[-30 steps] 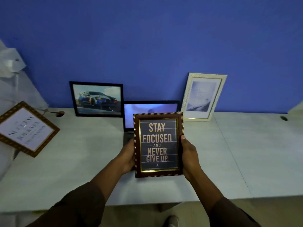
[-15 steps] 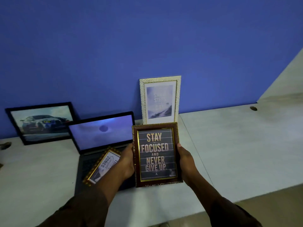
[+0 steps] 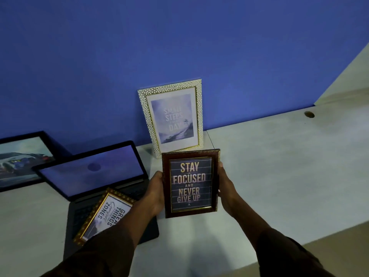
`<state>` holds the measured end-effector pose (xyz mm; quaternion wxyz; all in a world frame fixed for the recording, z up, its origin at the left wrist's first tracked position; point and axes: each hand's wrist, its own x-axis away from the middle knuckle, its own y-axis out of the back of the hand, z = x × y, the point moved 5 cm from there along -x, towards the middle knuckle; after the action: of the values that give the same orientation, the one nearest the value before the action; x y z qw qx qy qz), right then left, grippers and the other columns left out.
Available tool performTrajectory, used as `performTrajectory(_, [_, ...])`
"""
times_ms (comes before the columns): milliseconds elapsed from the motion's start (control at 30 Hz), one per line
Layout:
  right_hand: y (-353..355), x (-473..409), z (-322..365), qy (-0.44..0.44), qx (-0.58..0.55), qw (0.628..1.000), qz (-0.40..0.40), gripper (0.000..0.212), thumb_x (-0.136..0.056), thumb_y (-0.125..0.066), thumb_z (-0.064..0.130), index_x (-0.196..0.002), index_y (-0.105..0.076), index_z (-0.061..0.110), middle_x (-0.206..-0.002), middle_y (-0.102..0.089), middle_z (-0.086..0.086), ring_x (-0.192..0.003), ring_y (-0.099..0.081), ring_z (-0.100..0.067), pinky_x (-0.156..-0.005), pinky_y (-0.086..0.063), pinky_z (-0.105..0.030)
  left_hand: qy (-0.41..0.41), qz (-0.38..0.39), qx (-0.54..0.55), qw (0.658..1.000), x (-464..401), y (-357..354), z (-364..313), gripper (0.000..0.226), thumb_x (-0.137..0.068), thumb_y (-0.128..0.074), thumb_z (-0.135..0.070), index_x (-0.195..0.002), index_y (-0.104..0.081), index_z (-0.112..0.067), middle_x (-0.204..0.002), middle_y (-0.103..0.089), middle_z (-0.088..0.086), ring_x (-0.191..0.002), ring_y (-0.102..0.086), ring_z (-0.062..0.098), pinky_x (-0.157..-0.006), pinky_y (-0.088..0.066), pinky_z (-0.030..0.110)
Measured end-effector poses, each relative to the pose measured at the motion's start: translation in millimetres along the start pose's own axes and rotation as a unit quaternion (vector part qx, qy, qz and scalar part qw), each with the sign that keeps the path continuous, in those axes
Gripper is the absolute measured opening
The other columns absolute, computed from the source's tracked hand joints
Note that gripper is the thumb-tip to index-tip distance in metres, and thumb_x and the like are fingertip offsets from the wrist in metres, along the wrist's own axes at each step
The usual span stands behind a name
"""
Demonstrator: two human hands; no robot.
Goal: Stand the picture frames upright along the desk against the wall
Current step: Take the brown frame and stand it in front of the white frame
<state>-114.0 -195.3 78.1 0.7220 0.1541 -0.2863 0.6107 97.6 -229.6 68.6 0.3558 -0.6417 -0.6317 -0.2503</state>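
Observation:
I hold a dark brown frame (image 3: 190, 183) reading "Stay focused and never give up" upright above the white desk (image 3: 279, 176), my left hand (image 3: 156, 191) on its left edge and my right hand (image 3: 226, 189) on its right edge. Just behind it a white pebbled frame (image 3: 171, 116) leans upright against the blue wall. A black frame with a car picture (image 3: 20, 158) leans on the wall at the far left. A gold-edged frame (image 3: 105, 214) lies flat on the laptop's keyboard, partly hidden by my left arm.
An open dark laptop (image 3: 93, 172) sits left of centre, its screen facing me. A cable hole (image 3: 309, 114) marks the desk's right rear. The desk surface runs on to the right of the white frame, and its front edge slants at lower right.
The view has swung right along the desk. The brown frame has travelled right with both hands, from in front of the laptop to in front of the white frame. The gold-edged frame came into view.

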Motion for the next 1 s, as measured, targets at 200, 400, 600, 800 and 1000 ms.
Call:
performTrajectory(200, [14.7, -41.6, 2.7, 0.016, -0.013, 1.0, -0.005, 0.048, -0.104, -0.017, 0.056, -0.108, -0.062, 0.039, -0.088, -0.073, 0.027, -0.075, -0.073, 0.008, -0.054, -0.054, -0.012, 0.018, 0.012, 0.011, 1.0, -35.6, -17.1, -10.2, 0.047, -0.1, -0.036, -0.042, -0.097, -0.072, -0.011, -0.119, -0.073, 0.023, -0.102, -0.072, 0.038, -0.088, -0.057, 0.047])
performTrajectory(400, [9.2, -70.9, 3.2, -0.004, -0.015, 1.0, -0.022, 0.046, -0.107, -0.016, 0.049, -0.101, -0.061, 0.037, -0.084, -0.069, 0.028, -0.067, -0.072, 0.01, -0.051, -0.053, -0.008, 0.027, -0.013, 0.039, 0.999, -65.4, -12.8, -15.0, 0.048, -0.101, -0.035, -0.042, -0.095, -0.072, -0.011, -0.113, -0.075, 0.021, -0.082, -0.076, 0.03, -0.071, -0.056, 0.038])
performTrajectory(600, [3.8, -88.7, -6.3, 0.01, 0.018, 1.0, -0.023, 0.052, -0.107, -0.015, 0.048, -0.107, -0.065, 0.033, -0.079, -0.078, 0.021, -0.074, -0.075, 0.004, -0.054, -0.053, -0.008, 0.023, -0.019, 0.104, 0.994, -76.8, -13.6, 0.5, 0.05, -0.103, -0.04, -0.05, -0.093, -0.076, -0.017, -0.084, -0.082, 0.008, -0.066, -0.079, 0.022, -0.063, -0.057, 0.034])
performTrajectory(800, [3.6, -89.5, -11.3, 0.019, 0.053, 0.998, -0.021, 0.056, -0.104, -0.017, 0.054, -0.115, -0.067, 0.031, -0.091, -0.08, 0.016, -0.087, -0.077, -0.003, -0.062, -0.056, -0.012, 0.01, -0.013, 0.139, 0.99, -85.0, -13.2, 5.4, 0.052, -0.103, -0.04, -0.053, -0.093, -0.075, -0.016, -0.082, -0.082, 0.008, -0.065, -0.079, 0.023, -0.049, -0.06, 0.032])
performTrajectory(1000, [7.8, -82.7, -0.5, 0.022, 0.045, 0.998, -0.024, 0.051, -0.108, -0.014, 0.045, -0.105, -0.064, 0.036, -0.08, -0.076, 0.029, -0.079, -0.073, 0.009, -0.058, -0.053, -0.007, -0.005, -0.002, 0.137, 0.991, -86.3, -23.2, 1.9, 0.053, -0.104, -0.036, -0.052, -0.095, -0.072, -0.015, -0.074, -0.081, 0.005, -0.059, -0.077, 0.021, -0.043, -0.057, 0.029])
